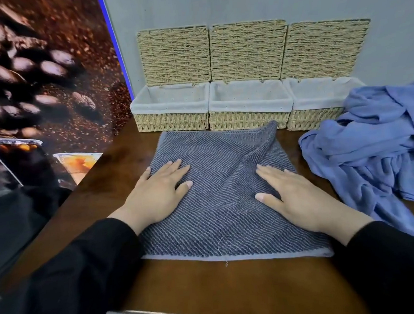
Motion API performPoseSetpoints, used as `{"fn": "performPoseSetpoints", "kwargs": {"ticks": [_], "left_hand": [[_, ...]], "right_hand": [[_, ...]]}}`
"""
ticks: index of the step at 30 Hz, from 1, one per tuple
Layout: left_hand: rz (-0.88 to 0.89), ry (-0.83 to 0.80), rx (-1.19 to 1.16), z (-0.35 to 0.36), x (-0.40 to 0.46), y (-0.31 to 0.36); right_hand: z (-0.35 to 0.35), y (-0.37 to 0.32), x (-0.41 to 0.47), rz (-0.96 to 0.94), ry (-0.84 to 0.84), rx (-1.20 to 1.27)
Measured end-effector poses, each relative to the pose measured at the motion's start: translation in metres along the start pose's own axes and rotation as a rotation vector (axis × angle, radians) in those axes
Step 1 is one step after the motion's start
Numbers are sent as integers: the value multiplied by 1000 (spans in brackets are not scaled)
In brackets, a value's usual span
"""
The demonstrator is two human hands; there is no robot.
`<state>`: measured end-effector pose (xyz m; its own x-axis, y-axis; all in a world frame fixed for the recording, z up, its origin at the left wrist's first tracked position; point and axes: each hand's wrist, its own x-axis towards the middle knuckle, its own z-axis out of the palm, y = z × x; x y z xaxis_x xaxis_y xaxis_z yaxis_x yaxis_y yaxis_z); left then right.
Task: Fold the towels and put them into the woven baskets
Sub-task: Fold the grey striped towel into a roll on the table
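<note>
striped towel spread on table, ridge at far right corner | left hand, right hand flat, open, pressing, gripping nothing | smooth ridge outward, align edges, then fold | baskets empty behind | blue towels heaped right

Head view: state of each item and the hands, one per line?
Striped towel: spread flat on table, one ridge unsmoothed.
Blue cloth: crumpled pile, unfolded.
Left basket: lid up, empty.
Middle basket: lid up, empty.
Right basket: lid up, partly hidden.
Left hand, right hand: open, pressing towel.
</note>
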<state>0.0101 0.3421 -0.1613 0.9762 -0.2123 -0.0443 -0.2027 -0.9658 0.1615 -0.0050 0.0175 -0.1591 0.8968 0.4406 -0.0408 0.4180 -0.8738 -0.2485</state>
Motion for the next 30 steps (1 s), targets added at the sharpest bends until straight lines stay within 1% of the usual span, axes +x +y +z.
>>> {"fn": "performPoseSetpoints", "kwargs": {"ticks": [3,6,8,10,13,16,18,20,22,23,25,27,30], "left_hand": [[-40,-24,46,-3,-1,5],[-56,-3,117,-10,3,16],[5,-5,28,-10,2,28],[56,-29,-17,-4,-4,38],[10,-21,2,2,-13,42],[-26,-64,28,-7,-16,42],[-62,-77,92,-17,-16,44],[-78,-15,209,-28,-12,47],[-56,125,223,-35,-5,52],[-40,185,181,-37,1,55],[-10,256,48,-40,17,61],[21,282,-59,-41,37,66],[59,278,-102,-35,73,67]], "right_hand": [[0,2,-7,-1,5,-16],[-4,5,-16,-7,164,-18],[-5,6,-20,-33,230,-43],[-6,6,-24,-19,212,-92],[-11,1,-30,-9,139,-161],[-17,-3,-35,-46,122,-79],[-18,-3,-35,-62,175,25],[-17,-1,-31,-66,245,85],[-16,0,-22,-43,253,108],[-16,1,-17,-24,249,116],[-17,2,-5,12,242,133],[-22,4,9,39,229,141],[-26,8,28,87,260,189]]}}
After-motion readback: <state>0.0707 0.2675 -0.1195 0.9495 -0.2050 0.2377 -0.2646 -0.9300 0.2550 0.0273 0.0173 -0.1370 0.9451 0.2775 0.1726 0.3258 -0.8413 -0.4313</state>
